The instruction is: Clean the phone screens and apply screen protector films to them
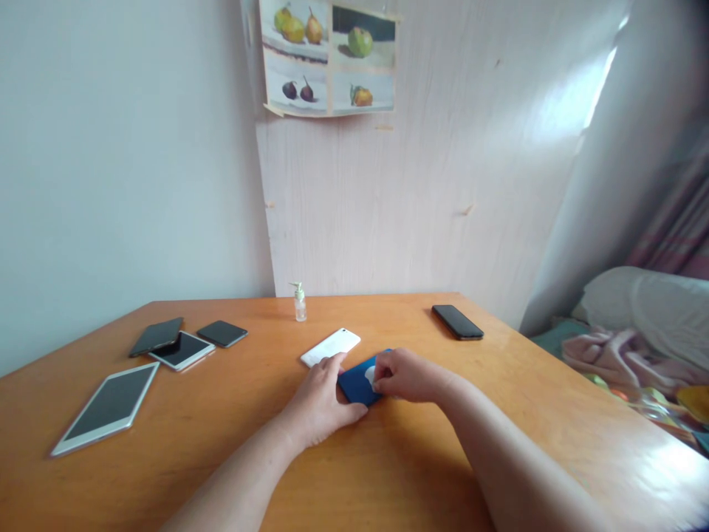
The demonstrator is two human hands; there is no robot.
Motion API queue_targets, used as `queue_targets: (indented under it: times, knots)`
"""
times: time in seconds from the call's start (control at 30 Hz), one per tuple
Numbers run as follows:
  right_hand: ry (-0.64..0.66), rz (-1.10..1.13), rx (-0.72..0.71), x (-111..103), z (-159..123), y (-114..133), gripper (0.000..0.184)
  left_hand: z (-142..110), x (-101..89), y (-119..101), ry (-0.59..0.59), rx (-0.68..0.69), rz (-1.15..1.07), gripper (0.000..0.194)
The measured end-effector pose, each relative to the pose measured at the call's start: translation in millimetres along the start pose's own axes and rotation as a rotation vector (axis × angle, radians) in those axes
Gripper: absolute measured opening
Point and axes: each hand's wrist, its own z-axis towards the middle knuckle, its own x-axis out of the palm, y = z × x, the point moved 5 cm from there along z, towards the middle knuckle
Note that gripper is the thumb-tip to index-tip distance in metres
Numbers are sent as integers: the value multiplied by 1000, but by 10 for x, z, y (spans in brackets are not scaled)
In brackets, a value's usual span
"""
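Note:
A blue phone [355,386] lies flat on the wooden table in front of me, its left end between the thumb and fingers of my left hand [324,399]. My right hand [399,375] is closed over the phone's right part, fingertips pinching a small white tissue [370,377] against the blue surface. Part of the phone is hidden under my right hand. Just beyond my left fingertips rests a white phone [332,346], back side up, with a camera at its far corner.
On the table's left are a white tablet [108,406], a smaller white device [182,350] under a dark one [156,337], and another dark device [222,333]. A clear pump bottle [300,304] stands at the back. A black phone [457,322] lies right. The wall [354,222] borders the far edge.

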Motion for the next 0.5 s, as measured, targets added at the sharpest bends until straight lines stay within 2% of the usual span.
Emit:
queue_targets:
  times: [0.1, 0.17, 0.23, 0.4, 0.5]
  knots:
    - [-132, -150, 197, -238, 9, -289, 6, -2, 2, 5, 6, 4, 9, 85]
    - [-178, -213, 261, -335, 4, -389, 4, 0, 1, 5, 4, 10, 2, 83]
    - [-155, -198, 228, -317, 1, -341, 4, 4, 2, 7, 2, 13, -2, 83]
    - [34, -18, 9, -38, -29, 69, 5, 10, 2, 6, 9, 8, 17, 83]
    - [74, -10, 20, -32, -34, 50, 7, 3, -2, -2, 19, 0, 16, 83]
